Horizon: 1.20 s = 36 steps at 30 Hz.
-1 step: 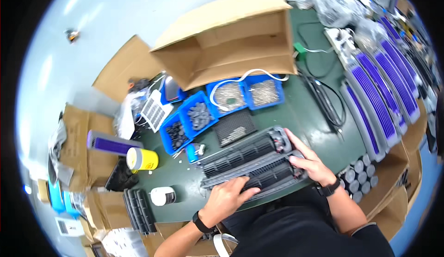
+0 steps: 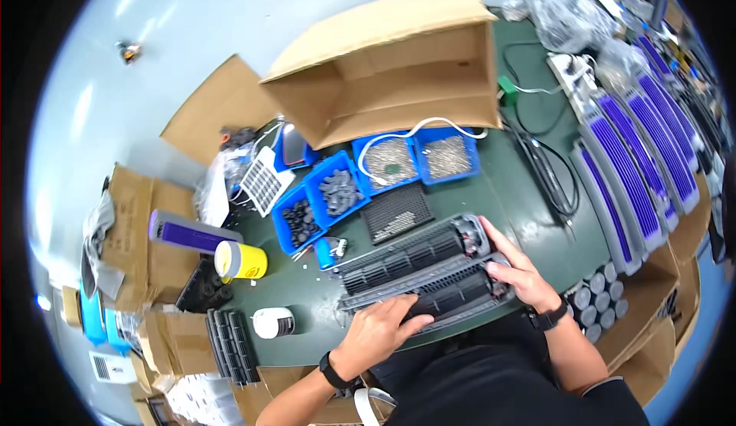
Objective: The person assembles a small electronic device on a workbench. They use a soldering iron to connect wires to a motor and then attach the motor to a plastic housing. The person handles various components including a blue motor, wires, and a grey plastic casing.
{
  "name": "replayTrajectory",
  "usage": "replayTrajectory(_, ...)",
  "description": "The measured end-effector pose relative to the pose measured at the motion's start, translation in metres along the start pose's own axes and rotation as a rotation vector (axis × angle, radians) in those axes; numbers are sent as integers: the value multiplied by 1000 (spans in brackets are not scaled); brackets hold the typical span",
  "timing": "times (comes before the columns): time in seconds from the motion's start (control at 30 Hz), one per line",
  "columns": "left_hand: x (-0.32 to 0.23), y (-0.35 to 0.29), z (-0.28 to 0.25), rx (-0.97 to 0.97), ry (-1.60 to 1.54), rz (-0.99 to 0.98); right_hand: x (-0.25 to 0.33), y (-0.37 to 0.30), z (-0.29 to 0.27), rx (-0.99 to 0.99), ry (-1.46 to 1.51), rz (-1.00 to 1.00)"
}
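Observation:
A long dark grey fan housing [image 2: 399, 291] lies open on the green bench in front of me, slightly tilted, with two black ribbed fan rollers, the far one [image 2: 406, 261] and the near one [image 2: 452, 295]. My right hand [image 2: 525, 280] grips the housing's right end, thumb over the top and index finger along the far side, by small reddish parts. Bent over the near left part of the housing is my left hand [image 2: 377, 332], its fingertips at the near roller and its thumb along the front edge. Its fingertips are partly hidden.
Beyond the housing stand a black perforated block [image 2: 396, 213] holding metal pins, blue bins [image 2: 331, 191] of small parts and an open cardboard box [image 2: 399, 81]. Left are a yellow tub [image 2: 241, 260] and white tub [image 2: 274, 322]. Purple-grey units [image 2: 625, 181] and a black electric screwdriver [image 2: 543, 169] lie right.
The whole view has shifted slightly, so the bench items appear a little further right. Both hands keep nearly the same hold on the fan housing.

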<state>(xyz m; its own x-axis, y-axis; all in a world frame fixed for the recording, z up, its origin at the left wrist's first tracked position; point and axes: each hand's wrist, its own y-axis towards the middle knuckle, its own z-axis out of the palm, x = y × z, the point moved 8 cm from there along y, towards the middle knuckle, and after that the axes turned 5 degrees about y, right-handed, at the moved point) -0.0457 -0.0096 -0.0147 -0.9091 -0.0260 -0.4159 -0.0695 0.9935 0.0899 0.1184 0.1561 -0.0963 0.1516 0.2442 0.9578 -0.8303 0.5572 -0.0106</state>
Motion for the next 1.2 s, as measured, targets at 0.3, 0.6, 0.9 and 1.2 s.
replayTrajectory(0.3, 155, -3, -114, -283, 138, -381, 4, 0, -1, -50, -26, -2)
replayTrajectory(0.6, 248, 49, -69, 10, 443, -303, 1, 3, -1, -72, -9, -17)
replayTrajectory(0.9, 247, 51, -68, -34, 384, -232, 1, 1, -1, -67, 12, 10)
replayTrajectory(1.2, 270, 49, -62, -93, -3, -399, -2, 2, -2, -88, 10, 35)
